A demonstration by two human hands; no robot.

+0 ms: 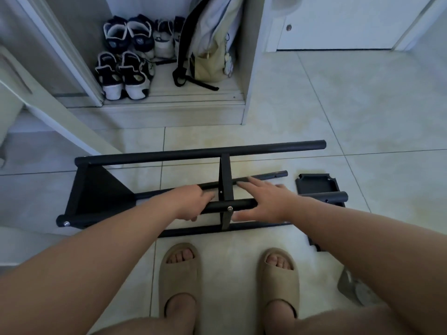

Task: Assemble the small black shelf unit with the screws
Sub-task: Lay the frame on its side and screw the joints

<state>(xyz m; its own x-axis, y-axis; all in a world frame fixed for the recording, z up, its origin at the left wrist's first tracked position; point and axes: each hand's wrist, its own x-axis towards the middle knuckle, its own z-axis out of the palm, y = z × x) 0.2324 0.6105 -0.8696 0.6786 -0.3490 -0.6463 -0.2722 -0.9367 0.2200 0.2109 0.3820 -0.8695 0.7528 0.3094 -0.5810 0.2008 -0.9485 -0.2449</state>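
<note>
Down on the pale tile floor (362, 105), lying on its side: small black shelf unit (101, 189), just in front of two feet in tan slippers (181, 274). Long black poles going left to right, joined by a flat black shelf at the left end and a thin middle shelf (225, 170). Left hand (193, 204) wrapped round the near pole (242, 204), fingers curled on it, just left of the middle shelf. Small silver screw (229, 209) sticking out of that pole, between both hands. Second screw (65, 223) at the near left corner. Right hand (263, 201) flat and spread, fingers straight, reaching across the poles just right of the middle shelf. Blurry there, so maybe touching the near pole, maybe just above it. Nothing held in it. Off to the right, a loose black plate (316, 187) flat on the floor, with a short pole end (333, 197) over its near edge. Farther back, an open closet with shoes (125, 59) and a pale bag (212, 44) inside.
</note>
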